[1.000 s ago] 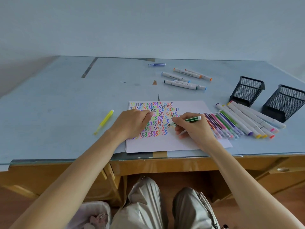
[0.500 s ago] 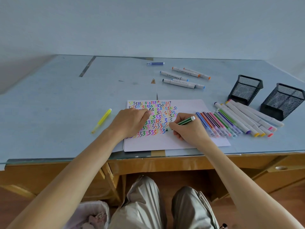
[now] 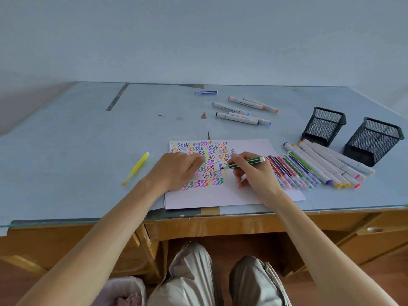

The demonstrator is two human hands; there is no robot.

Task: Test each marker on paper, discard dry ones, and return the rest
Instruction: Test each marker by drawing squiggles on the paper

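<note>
R hand (image 3: 254, 171) pinches green marker (image 3: 244, 163), tip down-left on paper (image 3: 231, 195), long axis pointing up-right. L hand (image 3: 176, 171) flat, fingers relaxed, pressing paper just left of tip.

I saw the green marker (image 3: 244, 163) uncapped, slanted low, its tip touching the white paper (image 3: 223, 195) beside rows of coloured zigzags. The paper lay flat near the tabletop's front edge. Thin capped markers (image 3: 293, 171) lay side by side on its right edge, white double-ended markers (image 3: 326, 164) just beyond them.
</note>
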